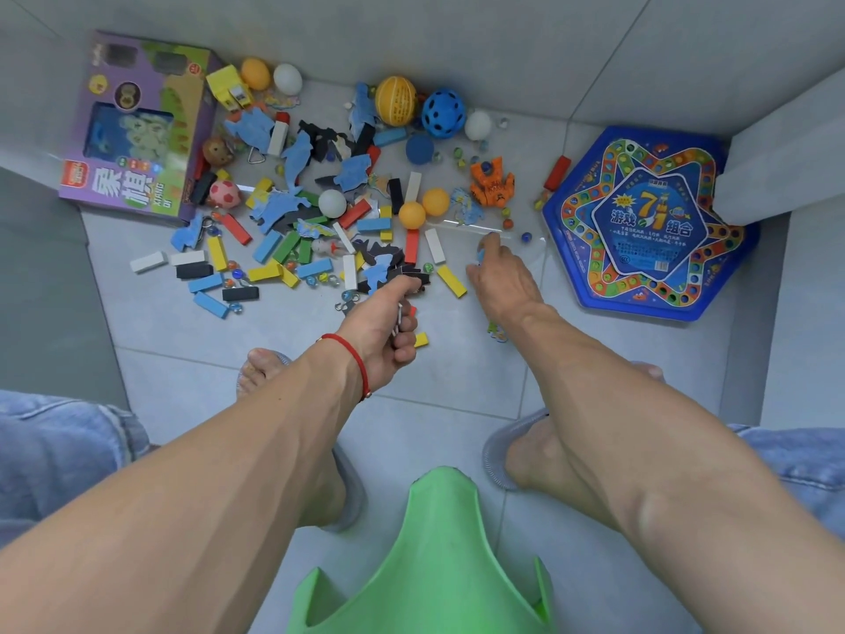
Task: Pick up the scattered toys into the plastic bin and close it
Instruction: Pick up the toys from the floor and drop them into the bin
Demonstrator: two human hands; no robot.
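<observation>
Lying flat at far left on the grey tiled floor (457,372): purple cardboard game box (137,125), printed with large white Chinese characters and the Latin letters "XIANG QI". Lying at right against the wall: blue hexagonal plastic board-game case (649,221), bearing a star-shaped track of coloured dots and a central label with a yellow "7", a "1" and further Chinese characters; smaller print too fine for reading.

Spreading between the two: scattered toys, namely glossy rectangular domino blocks (274,249) in red, blue, yellow, green, white and black, flat blue and black animal-shaped puzzle pieces (292,157), smooth orange ping-pong balls (423,208), a perforated blue ball (442,113), a ribbed yellow ball (395,100), an orange robot figure (491,183) and small glass marbles.

Left hand (384,331), red cord at the wrist, closing in a fist-like grip on a bundle of dark puzzle pieces and what looks like a metal ring at the near edge of the pile. Right hand (500,281) reaching just beside it, fingers pinching a small bluish item, identity not discernible.

Plastic bin not identifiable; a green plastic object (439,565) showing at bottom centre between the feet.
</observation>
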